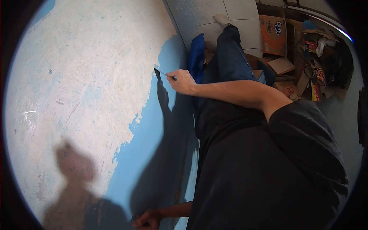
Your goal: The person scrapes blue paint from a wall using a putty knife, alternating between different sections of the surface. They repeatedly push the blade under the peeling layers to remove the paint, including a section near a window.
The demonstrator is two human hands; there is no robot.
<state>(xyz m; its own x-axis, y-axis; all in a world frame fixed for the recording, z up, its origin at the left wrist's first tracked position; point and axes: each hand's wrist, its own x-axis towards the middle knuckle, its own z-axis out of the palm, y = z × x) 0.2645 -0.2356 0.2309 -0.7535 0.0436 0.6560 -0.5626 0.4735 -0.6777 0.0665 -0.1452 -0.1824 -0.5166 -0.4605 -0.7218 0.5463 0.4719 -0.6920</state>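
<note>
My right hand [182,81] is closed around the handle of a scraper [157,72]. The scraper's thin dark blade is at the wall, right on the ragged border between pale, scraped-looking surface [88,76] and blue paint [134,165]. At the bottom of the view, my left hand [147,220] is curled close by the blue part of the wall; its palm is hidden. The shadow of my right arm and tool falls across the blue paint.
Flattened cardboard, an orange printed carton [273,35] and mixed packaging lie piled at the upper right. A blue cloth-like item [196,57] stands beside my leg [232,57]. Pale floor tiles [241,9] show around my foot [222,19].
</note>
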